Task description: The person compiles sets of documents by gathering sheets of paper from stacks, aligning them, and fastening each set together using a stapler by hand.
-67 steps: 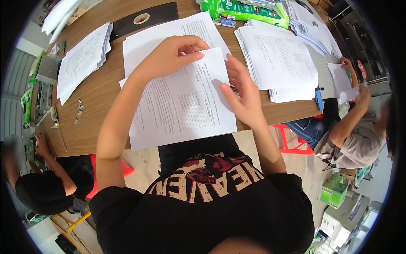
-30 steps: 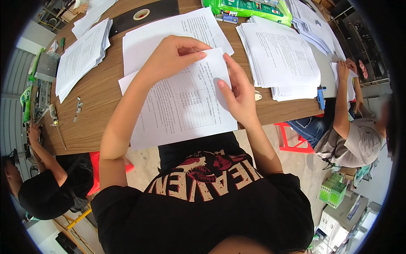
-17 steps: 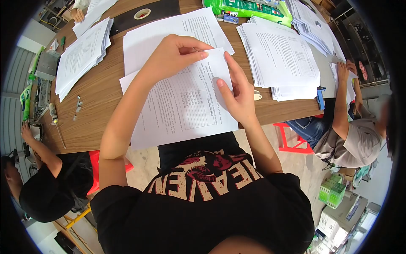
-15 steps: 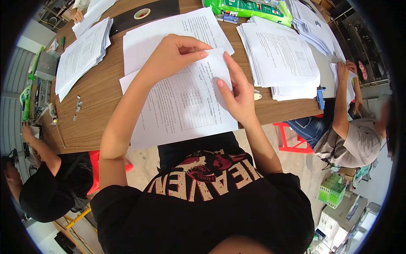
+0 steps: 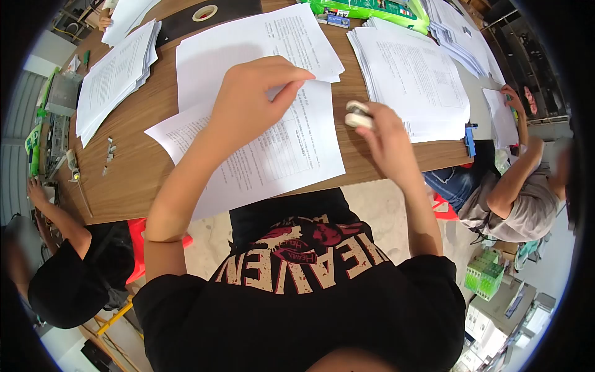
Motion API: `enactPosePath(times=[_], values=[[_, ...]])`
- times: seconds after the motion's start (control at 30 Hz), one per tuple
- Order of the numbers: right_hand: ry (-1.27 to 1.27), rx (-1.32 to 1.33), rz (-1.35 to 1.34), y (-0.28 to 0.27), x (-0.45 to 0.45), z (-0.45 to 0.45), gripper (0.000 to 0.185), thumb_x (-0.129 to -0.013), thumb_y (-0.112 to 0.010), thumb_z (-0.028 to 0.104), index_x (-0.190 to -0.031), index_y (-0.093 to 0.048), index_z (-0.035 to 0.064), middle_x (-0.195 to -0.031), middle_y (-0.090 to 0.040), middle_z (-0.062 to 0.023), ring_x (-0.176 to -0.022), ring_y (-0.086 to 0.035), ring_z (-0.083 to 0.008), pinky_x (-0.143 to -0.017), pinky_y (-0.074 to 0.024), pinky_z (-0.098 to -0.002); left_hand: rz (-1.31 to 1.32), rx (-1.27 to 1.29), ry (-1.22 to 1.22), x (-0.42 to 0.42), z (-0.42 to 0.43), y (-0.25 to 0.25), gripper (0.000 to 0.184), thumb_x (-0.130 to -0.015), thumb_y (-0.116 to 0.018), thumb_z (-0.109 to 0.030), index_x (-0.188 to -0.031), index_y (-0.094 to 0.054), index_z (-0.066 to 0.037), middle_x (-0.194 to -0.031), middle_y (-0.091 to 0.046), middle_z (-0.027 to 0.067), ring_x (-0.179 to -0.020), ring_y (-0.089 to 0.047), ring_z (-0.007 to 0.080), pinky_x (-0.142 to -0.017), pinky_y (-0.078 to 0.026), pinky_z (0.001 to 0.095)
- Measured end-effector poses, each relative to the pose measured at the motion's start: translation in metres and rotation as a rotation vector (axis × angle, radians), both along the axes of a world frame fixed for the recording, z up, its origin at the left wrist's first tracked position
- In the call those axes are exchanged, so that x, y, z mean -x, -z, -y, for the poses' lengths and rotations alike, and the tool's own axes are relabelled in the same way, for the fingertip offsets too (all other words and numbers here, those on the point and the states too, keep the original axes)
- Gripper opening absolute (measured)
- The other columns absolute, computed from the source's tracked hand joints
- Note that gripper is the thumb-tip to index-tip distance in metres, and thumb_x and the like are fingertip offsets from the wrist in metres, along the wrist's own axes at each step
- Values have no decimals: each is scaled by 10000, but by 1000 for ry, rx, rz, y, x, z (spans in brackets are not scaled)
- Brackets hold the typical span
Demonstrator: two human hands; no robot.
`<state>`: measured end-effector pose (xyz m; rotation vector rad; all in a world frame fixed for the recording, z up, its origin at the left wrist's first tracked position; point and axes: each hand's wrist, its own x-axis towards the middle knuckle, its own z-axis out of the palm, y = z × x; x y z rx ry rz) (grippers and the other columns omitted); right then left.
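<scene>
My left hand [image 5: 260, 96] pinches the top edge of a printed sheet [image 5: 288, 149] that lies near the table's front edge, its left side curling up. In my right hand [image 5: 390, 136] is a small white stapler [image 5: 359, 115], held just right of the sheet, its jaws toward the paper and apart from it. Behind the held sheet lie more printed pages [image 5: 248, 46], partly covered by it and by my left hand. A thick paper stack [image 5: 415, 80] sits to the right of the stapler.
Another paper stack [image 5: 118, 77] and a screwdriver [image 5: 74, 167] are at the left. Tape [image 5: 204, 12] rests on a black board at the back, beside a green packet [image 5: 372, 9]. Co-workers sit at both sides; one hand [image 5: 513, 99] at right touches paper.
My right hand has left the sheet, moved right and now holds the stapler. The held sheet has shifted and its left side curls more. The co-worker's arms at right have moved.
</scene>
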<state>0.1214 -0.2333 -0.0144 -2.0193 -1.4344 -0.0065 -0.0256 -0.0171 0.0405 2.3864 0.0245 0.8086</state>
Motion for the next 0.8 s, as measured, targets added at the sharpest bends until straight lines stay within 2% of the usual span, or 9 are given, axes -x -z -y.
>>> enactPosePath(times=[0.13,0.17,0.23,0.57,0.8], values=[[-54,-53,185,-57,9,-14,417,-800,-636,138,-1169,-502,-1,-985,-562,-145,-891,-525,-326,-801,-414,-393,26,-43,-6,2,9,1,175,-783,-607,20,-917,-683,-63,-771,-643,71,-654,-597,182,-582,-461,255],[-49,-53,184,-65,12,-17,417,-800,-636,138,-1169,-502,-1,-985,-562,-145,-891,-525,-326,-801,-414,-393,25,-59,-17,2,11,0,182,-778,-606,22,-919,-683,-65,-766,-641,70,-652,-597,182,-573,-460,253],[-108,-27,346,-75,15,-22,401,-795,-640,157,-1148,-518,10,-968,-560,-132,-889,-529,-312,-824,-401,-391,29,-73,-25,1,13,-1,189,-774,-606,25,-921,-682,-66,-760,-639,69,-649,-597,182,-564,-459,252],[-111,-34,456,-77,20,-27,323,-795,-642,179,-1062,-544,25,-868,-568,-90,-841,-544,-281,-843,-375,-377,57,-82,-18,1,18,1,206,-774,-608,22,-941,-687,-71,-769,-641,70,-640,-597,182,-549,-451,259],[-70,-18,525,-78,19,-27,272,-797,-646,208,-1019,-569,71,-833,-586,-35,-802,-567,-197,-888,-325,-405,61,-95,-17,0,19,2,236,-783,-619,3,-992,-684,-84,-788,-649,81,-632,-596,181,-547,-451,261]])
